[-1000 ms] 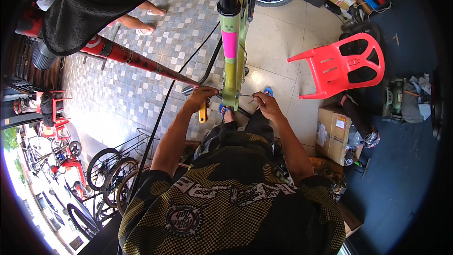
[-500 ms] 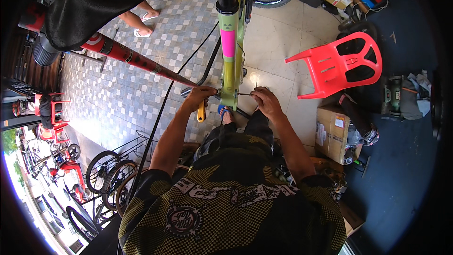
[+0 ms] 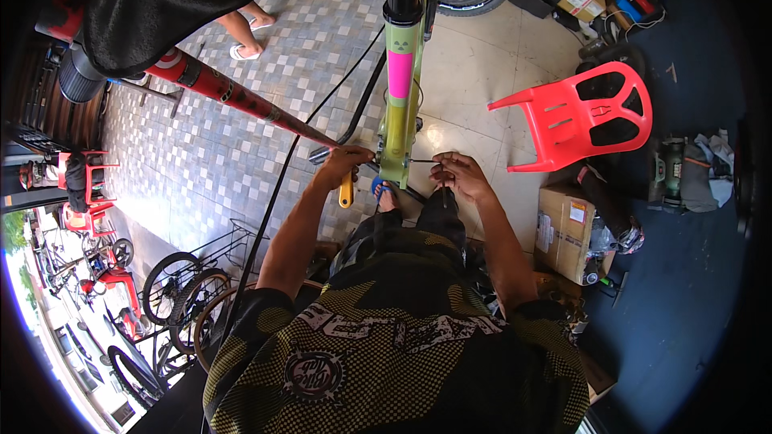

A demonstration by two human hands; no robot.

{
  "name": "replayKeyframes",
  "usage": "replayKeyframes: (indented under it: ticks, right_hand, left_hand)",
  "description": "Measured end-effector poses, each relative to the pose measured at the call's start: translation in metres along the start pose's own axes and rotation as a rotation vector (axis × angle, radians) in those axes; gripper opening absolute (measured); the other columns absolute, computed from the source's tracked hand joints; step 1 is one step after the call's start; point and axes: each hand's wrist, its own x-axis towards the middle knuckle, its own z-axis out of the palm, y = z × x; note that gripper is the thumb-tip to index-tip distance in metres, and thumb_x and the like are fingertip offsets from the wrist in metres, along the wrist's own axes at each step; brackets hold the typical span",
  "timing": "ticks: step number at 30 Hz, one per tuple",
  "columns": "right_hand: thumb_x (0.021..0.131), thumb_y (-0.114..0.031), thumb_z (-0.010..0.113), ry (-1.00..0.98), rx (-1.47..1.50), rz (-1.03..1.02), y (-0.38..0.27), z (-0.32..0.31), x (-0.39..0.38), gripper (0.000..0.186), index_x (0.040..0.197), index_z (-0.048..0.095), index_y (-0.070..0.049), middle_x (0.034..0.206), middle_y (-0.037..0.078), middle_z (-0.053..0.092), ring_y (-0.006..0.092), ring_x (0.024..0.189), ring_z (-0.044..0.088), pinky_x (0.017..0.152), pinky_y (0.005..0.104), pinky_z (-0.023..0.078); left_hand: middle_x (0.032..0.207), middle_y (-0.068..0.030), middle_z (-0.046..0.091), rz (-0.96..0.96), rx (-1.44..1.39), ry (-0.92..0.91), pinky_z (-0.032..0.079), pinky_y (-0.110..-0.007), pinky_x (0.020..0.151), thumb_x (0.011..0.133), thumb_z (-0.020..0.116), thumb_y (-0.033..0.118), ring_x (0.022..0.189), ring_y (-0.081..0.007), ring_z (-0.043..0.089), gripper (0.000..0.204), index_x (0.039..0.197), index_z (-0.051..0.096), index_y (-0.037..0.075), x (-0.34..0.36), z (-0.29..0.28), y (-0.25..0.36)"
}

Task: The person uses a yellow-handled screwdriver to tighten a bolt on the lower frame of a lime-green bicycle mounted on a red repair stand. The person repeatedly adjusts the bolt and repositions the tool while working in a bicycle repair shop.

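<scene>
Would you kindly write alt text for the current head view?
A green bicycle frame with a pink band is worked on by hand: the left hand is close beside it, a yellow handle showing below, the right hand at a thin rod on its other side. A red chair is farther right.

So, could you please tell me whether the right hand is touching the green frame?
Apart: the head view shows a gap between the right hand and the green frame, with a thin rod across it.

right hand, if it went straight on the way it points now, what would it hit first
Past the thin tool that the right hand touches, probably the green frame; depth is unclear.
</scene>
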Motion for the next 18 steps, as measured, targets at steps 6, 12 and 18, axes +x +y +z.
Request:
replayKeyframes:
  ticks: [6,12,18]
  right_hand:
    - [0.102,-0.023,0.065,-0.002,-0.289,-0.086,0.009,-0.003,-0.005,0.032,0.130,0.066,-0.008,0.104,0.007,0.071,0.0144,0.095,0.070,0.069,0.0282,0.057]
    - [0.102,-0.014,0.066,0.119,-0.464,-0.211,0.008,-0.005,0.030,0.034,0.134,0.063,-0.005,0.093,0.003,0.069,0.0120,0.077,0.064,0.063,0.0295,0.057]
    - [0.098,-0.010,0.069,0.211,-0.300,-0.121,0.008,0.004,0.024,0.036,0.132,0.062,-0.002,0.089,0.007,0.071,0.0133,0.078,0.067,0.066,0.0307,0.058]
  left_hand:
    - [0.075,0.0006,0.058,-0.033,0.019,0.006,0.049,-0.031,0.052,0.090,0.079,0.026,0.059,-0.0104,0.052,0.027,0.108,0.076,0.006,0.002,0.000,0.002]
    - [0.076,0.0008,0.059,-0.046,0.035,-0.004,0.049,-0.030,0.053,0.089,0.080,0.027,0.060,-0.0101,0.052,0.029,0.109,0.076,0.006,0.001,0.002,0.009]
    - [0.078,0.0004,0.061,-0.038,0.025,0.007,0.050,-0.030,0.053,0.089,0.080,0.027,0.060,-0.0101,0.052,0.031,0.111,0.075,0.005,-0.003,0.001,0.006]
